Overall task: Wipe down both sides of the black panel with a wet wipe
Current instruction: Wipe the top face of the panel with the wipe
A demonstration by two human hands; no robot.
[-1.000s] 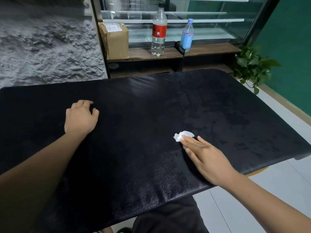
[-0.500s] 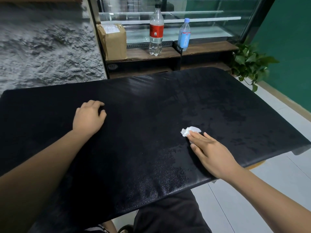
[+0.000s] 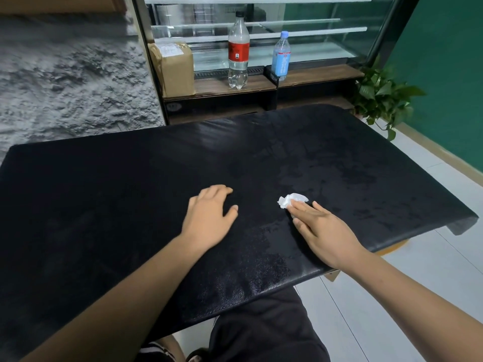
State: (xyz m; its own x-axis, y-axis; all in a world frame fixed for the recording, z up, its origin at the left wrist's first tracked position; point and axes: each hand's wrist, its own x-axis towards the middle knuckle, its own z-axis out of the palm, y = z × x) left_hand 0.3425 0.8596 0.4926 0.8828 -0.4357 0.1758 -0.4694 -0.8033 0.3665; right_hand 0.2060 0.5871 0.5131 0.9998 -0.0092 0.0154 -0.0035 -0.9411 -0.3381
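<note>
The black panel [image 3: 104, 205] lies flat in front of the person and spans most of the view. Its near edge is over the person's lap. Patchy damp marks show on its right half.

The left hand [image 3: 209, 220] rests palm down near the panel's middle. Its fingers are loosely bent, the thumb is spread to the right, and it holds nothing. The left forearm runs in from the lower left, low over the panel.

The right hand [image 3: 324, 231] lies flat, palm down, to the right of the left hand and apart from it. Its fingers are straight and together, and their tips press on the near edge of the wet wipe [image 3: 291, 199]. The wipe is crumpled, white, and in contact with the panel's top face.

Beyond the panel, a wooden shelf [image 3: 313, 77] carries a cardboard box [image 3: 175, 69], a red-labelled bottle [image 3: 238, 50] and a blue-labelled bottle [image 3: 281, 57], all upright. A green plant [image 3: 381, 100] stands at the right.
</note>
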